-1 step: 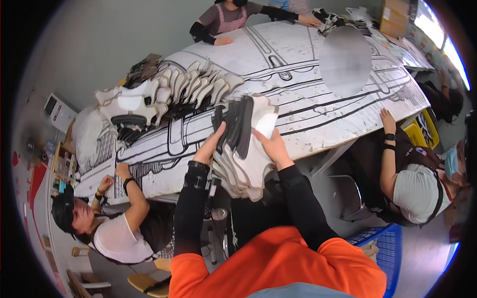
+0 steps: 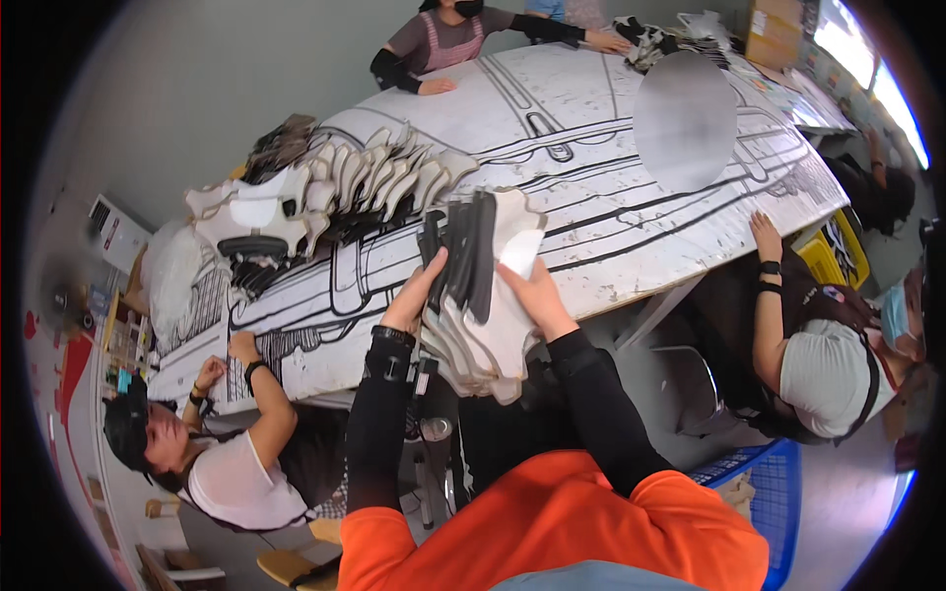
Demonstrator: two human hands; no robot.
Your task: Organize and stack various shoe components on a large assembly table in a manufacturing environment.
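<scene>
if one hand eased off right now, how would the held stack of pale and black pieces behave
The stack would probably slip or fan apart, since its loose layers sit unevenly between the left hand and right hand. Single pieces look fairly stiff, as their ends keep a curved outline beyond the hands without drooping much.

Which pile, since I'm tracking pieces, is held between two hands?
The near stack, between left hand and right hand; the larger pile rests farther left on the table.
</scene>
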